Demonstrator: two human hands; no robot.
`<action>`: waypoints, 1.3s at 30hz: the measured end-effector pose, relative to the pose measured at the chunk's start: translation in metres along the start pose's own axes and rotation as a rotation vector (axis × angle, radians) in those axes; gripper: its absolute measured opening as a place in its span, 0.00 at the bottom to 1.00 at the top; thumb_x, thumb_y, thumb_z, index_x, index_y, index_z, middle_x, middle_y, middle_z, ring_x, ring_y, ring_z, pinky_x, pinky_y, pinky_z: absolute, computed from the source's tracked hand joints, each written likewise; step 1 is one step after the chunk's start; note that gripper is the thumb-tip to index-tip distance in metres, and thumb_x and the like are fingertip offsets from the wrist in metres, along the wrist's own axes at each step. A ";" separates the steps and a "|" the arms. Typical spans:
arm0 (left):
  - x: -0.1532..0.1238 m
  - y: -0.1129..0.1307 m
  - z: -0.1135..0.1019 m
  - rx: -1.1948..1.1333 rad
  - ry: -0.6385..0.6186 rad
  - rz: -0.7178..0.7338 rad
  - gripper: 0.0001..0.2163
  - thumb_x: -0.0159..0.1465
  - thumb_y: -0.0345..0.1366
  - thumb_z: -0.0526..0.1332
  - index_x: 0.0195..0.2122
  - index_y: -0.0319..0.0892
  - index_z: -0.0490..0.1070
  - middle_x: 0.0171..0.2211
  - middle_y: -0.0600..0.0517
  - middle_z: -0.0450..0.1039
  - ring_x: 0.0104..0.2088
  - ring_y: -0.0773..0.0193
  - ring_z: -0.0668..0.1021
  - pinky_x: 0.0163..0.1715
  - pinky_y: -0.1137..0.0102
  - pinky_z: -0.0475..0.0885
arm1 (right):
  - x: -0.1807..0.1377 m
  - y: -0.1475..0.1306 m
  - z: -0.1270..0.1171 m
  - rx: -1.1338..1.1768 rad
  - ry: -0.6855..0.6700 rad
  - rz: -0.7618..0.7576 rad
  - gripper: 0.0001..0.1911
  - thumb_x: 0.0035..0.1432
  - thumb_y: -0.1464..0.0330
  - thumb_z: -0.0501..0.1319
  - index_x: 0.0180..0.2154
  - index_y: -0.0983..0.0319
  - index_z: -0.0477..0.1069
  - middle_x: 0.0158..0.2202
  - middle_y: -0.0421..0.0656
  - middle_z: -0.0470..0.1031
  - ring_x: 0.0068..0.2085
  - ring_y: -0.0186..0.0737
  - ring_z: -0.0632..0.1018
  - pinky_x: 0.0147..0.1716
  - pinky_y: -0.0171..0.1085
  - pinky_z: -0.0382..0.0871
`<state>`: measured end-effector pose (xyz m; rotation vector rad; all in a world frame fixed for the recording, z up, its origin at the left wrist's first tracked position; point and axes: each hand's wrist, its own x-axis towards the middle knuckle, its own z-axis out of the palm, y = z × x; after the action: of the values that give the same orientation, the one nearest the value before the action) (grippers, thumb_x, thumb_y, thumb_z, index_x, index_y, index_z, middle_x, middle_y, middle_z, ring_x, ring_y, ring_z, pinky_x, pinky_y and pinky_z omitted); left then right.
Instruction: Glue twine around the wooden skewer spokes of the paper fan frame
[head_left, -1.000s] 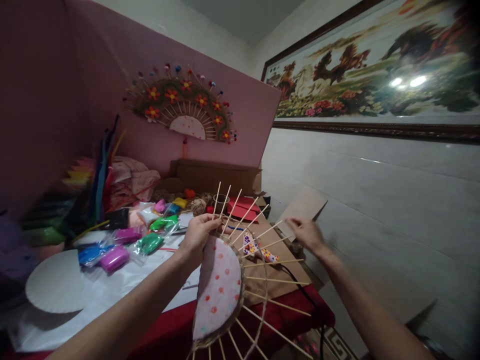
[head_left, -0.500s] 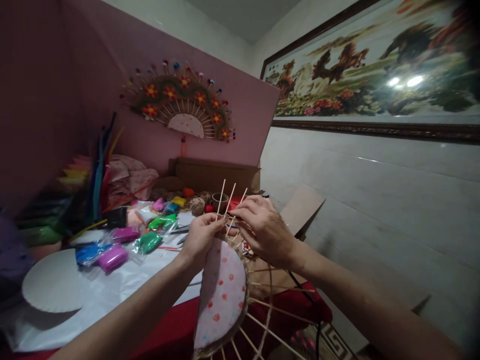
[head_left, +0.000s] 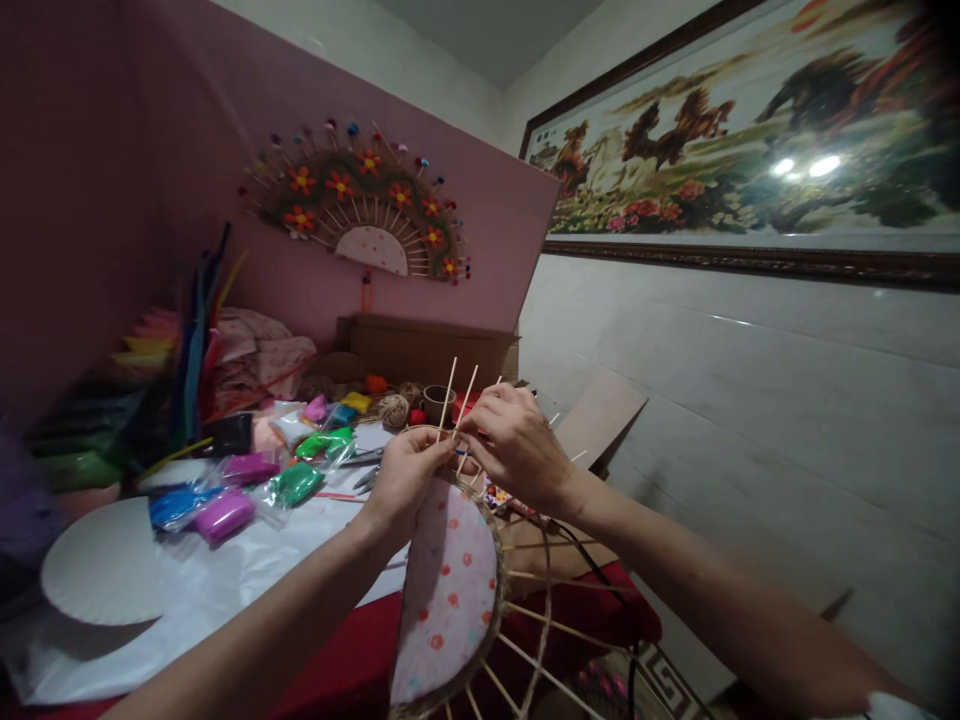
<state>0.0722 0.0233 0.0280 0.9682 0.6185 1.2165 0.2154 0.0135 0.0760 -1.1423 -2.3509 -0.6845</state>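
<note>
A half-round fan frame stands tilted before me, with a pale panel [head_left: 442, 600] printed with red flowers and thin wooden sticks [head_left: 517, 652] fanning out from its twine-edged curve. Twine [head_left: 545, 610] crosses the sticks partway along. My left hand [head_left: 411, 468] is closed on the fan's upper end, thumb and fingers pinching around a stick. Right beside it, my right hand [head_left: 517, 440] has its fingertips pinched at the neighbouring stick, where the twine leads; the fingers partly hide the strand. Bare stick tips poke up above both hands.
Bagged coloured clay [head_left: 227, 515] lies on white sheeting at left, near a white paper plate [head_left: 105, 562]. Behind are twine balls [head_left: 394, 411], a small cup [head_left: 439, 404] and a cardboard box [head_left: 435, 350]. A finished flowered fan [head_left: 371, 250] hangs on the pink board.
My right hand has shifted slightly left and down, its fingertips closing at a stick nearer my left hand. The fan has moved slightly right.
</note>
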 end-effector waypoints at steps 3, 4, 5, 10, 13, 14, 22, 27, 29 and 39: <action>0.000 -0.001 0.000 -0.032 -0.015 0.008 0.08 0.47 0.34 0.69 0.22 0.37 0.72 0.19 0.48 0.76 0.21 0.64 0.77 0.20 0.74 0.68 | 0.002 -0.001 0.001 -0.013 0.023 0.043 0.07 0.59 0.68 0.56 0.32 0.63 0.71 0.34 0.47 0.74 0.42 0.45 0.67 0.41 0.42 0.54; 0.001 -0.001 0.001 -0.038 -0.017 0.008 0.08 0.47 0.34 0.69 0.22 0.37 0.72 0.19 0.48 0.76 0.21 0.64 0.77 0.20 0.74 0.68 | 0.002 -0.002 0.002 -0.017 0.023 0.050 0.07 0.58 0.68 0.57 0.32 0.63 0.71 0.34 0.47 0.73 0.42 0.45 0.67 0.41 0.42 0.54; 0.001 -0.001 0.001 -0.039 -0.017 0.008 0.08 0.47 0.34 0.69 0.22 0.37 0.72 0.19 0.48 0.76 0.21 0.64 0.77 0.20 0.74 0.68 | 0.003 -0.002 0.002 -0.019 0.019 0.054 0.07 0.58 0.68 0.57 0.32 0.63 0.71 0.34 0.47 0.73 0.42 0.45 0.67 0.41 0.42 0.54; -0.001 0.001 0.002 -0.010 -0.004 0.029 0.08 0.47 0.35 0.69 0.21 0.37 0.72 0.19 0.49 0.75 0.19 0.68 0.74 0.20 0.76 0.66 | 0.004 0.001 0.004 0.005 -0.006 0.053 0.06 0.57 0.68 0.57 0.31 0.62 0.70 0.34 0.46 0.72 0.42 0.45 0.66 0.41 0.42 0.55; -0.002 0.003 0.003 0.017 0.019 0.025 0.09 0.47 0.36 0.69 0.20 0.37 0.71 0.18 0.50 0.74 0.17 0.69 0.72 0.19 0.76 0.64 | 0.003 0.003 0.005 0.027 -0.019 0.039 0.05 0.57 0.68 0.57 0.32 0.62 0.69 0.34 0.46 0.71 0.42 0.44 0.66 0.41 0.42 0.55; -0.003 0.003 0.004 0.021 0.019 0.026 0.09 0.47 0.36 0.69 0.20 0.37 0.71 0.18 0.50 0.74 0.18 0.69 0.73 0.19 0.75 0.65 | 0.003 0.003 0.005 0.036 -0.022 0.038 0.05 0.57 0.68 0.56 0.32 0.62 0.69 0.34 0.45 0.71 0.41 0.44 0.66 0.41 0.41 0.55; -0.003 0.004 0.006 0.050 0.026 0.052 0.09 0.48 0.36 0.68 0.19 0.37 0.71 0.18 0.50 0.74 0.19 0.69 0.73 0.20 0.76 0.64 | 0.002 0.006 0.006 0.042 -0.025 0.014 0.04 0.57 0.69 0.56 0.32 0.62 0.68 0.35 0.45 0.71 0.42 0.44 0.66 0.42 0.41 0.55; -0.004 0.004 0.005 0.032 0.049 0.053 0.06 0.47 0.33 0.67 0.22 0.37 0.72 0.18 0.53 0.73 0.18 0.71 0.71 0.19 0.77 0.62 | 0.004 0.003 0.004 -0.020 -0.019 -0.012 0.04 0.57 0.69 0.57 0.33 0.63 0.69 0.35 0.46 0.72 0.43 0.45 0.67 0.43 0.43 0.55; -0.004 0.003 0.005 0.034 0.059 0.060 0.06 0.47 0.33 0.67 0.22 0.37 0.72 0.18 0.54 0.72 0.18 0.72 0.70 0.19 0.77 0.62 | 0.004 0.002 0.003 -0.042 -0.013 -0.018 0.04 0.57 0.69 0.57 0.33 0.63 0.69 0.35 0.47 0.72 0.43 0.46 0.67 0.43 0.43 0.55; -0.005 0.002 0.005 0.039 0.057 0.056 0.05 0.48 0.33 0.67 0.22 0.37 0.72 0.18 0.54 0.72 0.18 0.72 0.70 0.18 0.78 0.62 | 0.004 -0.002 0.001 -0.072 -0.006 -0.032 0.06 0.58 0.69 0.57 0.31 0.63 0.70 0.33 0.46 0.73 0.43 0.46 0.68 0.43 0.43 0.54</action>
<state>0.0743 0.0174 0.0318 0.9912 0.6662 1.2893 0.2113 0.0150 0.0769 -1.1408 -2.3717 -0.7833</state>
